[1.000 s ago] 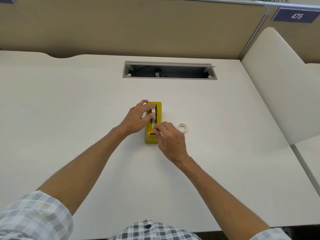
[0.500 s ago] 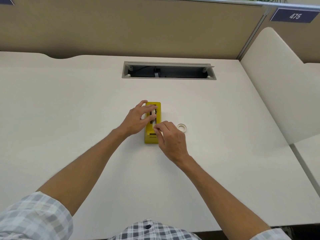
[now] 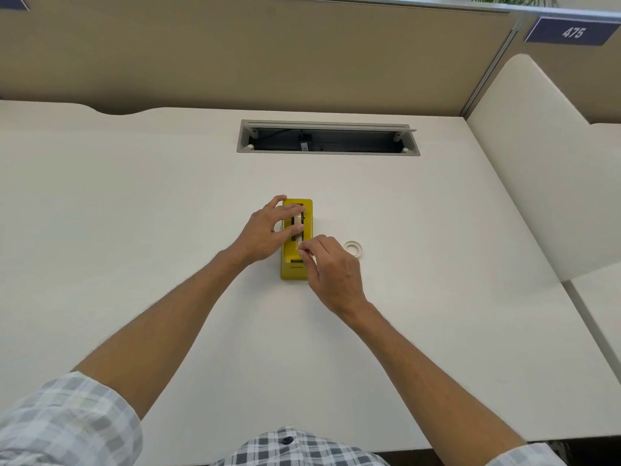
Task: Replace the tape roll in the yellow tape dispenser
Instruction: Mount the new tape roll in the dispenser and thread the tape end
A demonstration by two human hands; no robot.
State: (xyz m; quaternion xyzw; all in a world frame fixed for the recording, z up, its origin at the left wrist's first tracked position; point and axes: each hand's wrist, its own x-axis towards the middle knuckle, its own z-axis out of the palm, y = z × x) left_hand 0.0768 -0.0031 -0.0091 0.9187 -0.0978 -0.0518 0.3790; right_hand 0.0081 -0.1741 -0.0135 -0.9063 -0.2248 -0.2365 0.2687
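Nearest you, your right hand (image 3: 331,269) sits at the front end of the boxy yellow plastic tape dispenser (image 3: 297,239), its thumb and forefinger pinched together on what looks like the loose end of the tape, just behind the cutter slot. That pinch makes sense as a way to lead the strip forward to the blade, so the free end is anchored and ready for use; the strip itself is too thin to make out clearly.

Just beyond it, your left hand (image 3: 265,232) lies over the dispenser from the left side, fingers reaching across the top and pressing on the narrow white tape roll (image 3: 297,223), which stands on edge in the dispenser's cradle. Holding it there keeps the roll seated and the body from sliding on the smooth desk while the other hand pulls. The roll appears already in place, so you are probably at the threading step, close to done.

To the right of the dispenser, apart from it, a small pale ring, likely the spent tape core (image 3: 353,247), lies flat on the cream laminate desk (image 3: 134,213), set aside out of your working line.

Farthest off is the grey rectangular cable slot (image 3: 327,137) set into the desk.
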